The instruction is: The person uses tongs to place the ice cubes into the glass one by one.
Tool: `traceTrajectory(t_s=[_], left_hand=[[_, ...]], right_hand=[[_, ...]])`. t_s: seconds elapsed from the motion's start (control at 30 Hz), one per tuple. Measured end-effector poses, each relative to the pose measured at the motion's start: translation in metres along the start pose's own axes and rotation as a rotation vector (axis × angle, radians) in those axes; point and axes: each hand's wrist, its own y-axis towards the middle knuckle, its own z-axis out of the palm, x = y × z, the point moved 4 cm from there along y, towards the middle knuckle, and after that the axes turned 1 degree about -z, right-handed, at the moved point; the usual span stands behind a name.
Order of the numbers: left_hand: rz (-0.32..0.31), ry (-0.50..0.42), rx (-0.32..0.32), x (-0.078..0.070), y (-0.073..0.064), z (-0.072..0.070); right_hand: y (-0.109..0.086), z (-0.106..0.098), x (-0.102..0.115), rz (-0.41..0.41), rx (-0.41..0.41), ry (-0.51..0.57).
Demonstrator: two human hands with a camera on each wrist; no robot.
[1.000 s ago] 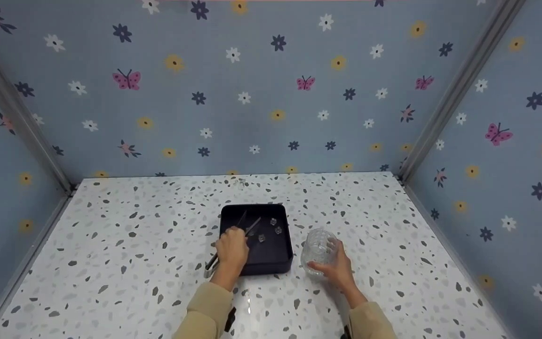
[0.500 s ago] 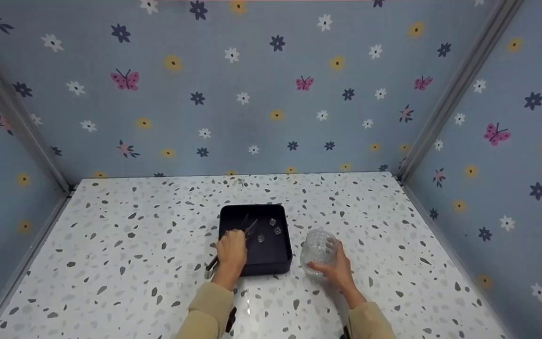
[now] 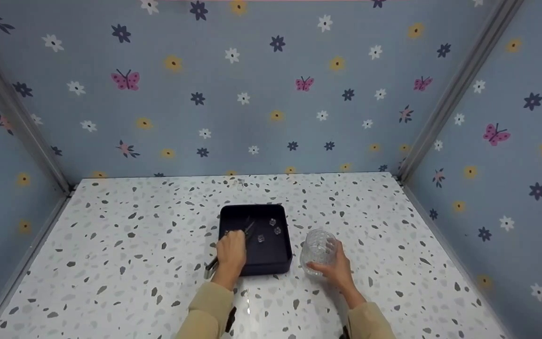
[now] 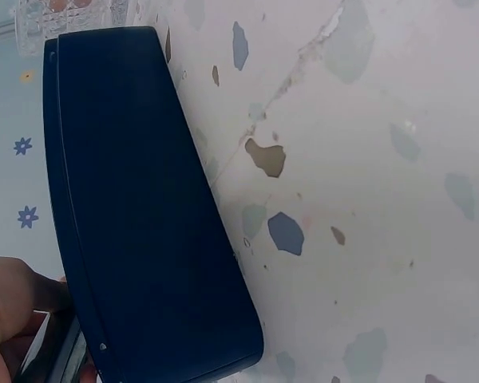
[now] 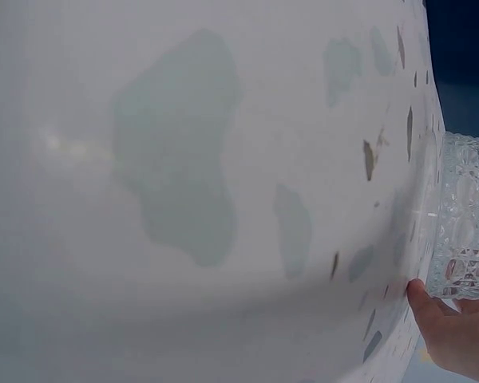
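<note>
My left hand point(image 3: 231, 252) grips a pair of metal tongs point(image 3: 211, 264) over the left side of a dark square tray point(image 3: 266, 268). Their two tips reach down into the tray, close together. Several small clear cubes point(image 3: 260, 238) lie on its floor; what sits between the tips is too small to make out. In the left wrist view, the tongs point(image 4: 58, 351) show between thumb and fingers beside the tray's wall point(image 4: 144, 199). Right of the tray, my right hand point(image 3: 339, 269) holds a clear patterned glass point(image 3: 318, 247), thumb at the near side. The right wrist view shows this glass point(image 5: 467, 211) at its edge.
A white speckled tabletop point(image 3: 148, 235) spreads around the tray. Behind it stands a blue wall point(image 3: 252, 127) with flowers and butterflies, and similar panels close off both sides along grey metal posts point(image 3: 459, 84).
The tips of the tongs have drawn together inside the tray as my left hand squeezes. My right hand and the glass have stayed in place.
</note>
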Motion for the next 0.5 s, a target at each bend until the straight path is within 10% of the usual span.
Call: traceTrajectory(t_s=[0.5], left_hand=[[0.031,-0.008,0.003,0.0025,0.0014,0.0016]], right_hand=[[-0.0004,-0.0001,0.0,-0.002,-0.002,0.009]])
